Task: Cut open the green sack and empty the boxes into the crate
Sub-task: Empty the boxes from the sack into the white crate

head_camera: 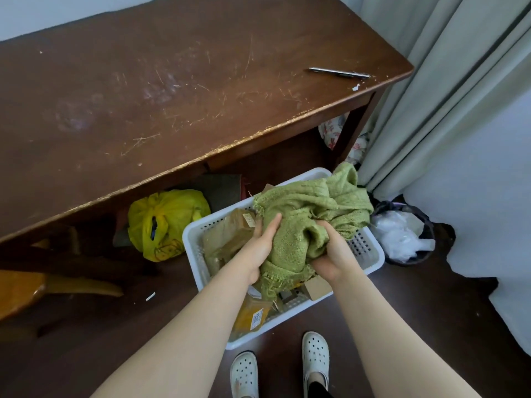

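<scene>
I logged: yellow bag (163,222) under the tabletop's (172,96) near edge; white scrap (356,87) by its right corner; bin (425,225) beside curtain (448,96).

The sack (310,214) blocks the crate (186,235) beneath the left grip (263,245) and right grip (330,255); boxes (227,234) crowd leftward; bare floor (281,337) lies behind.
</scene>
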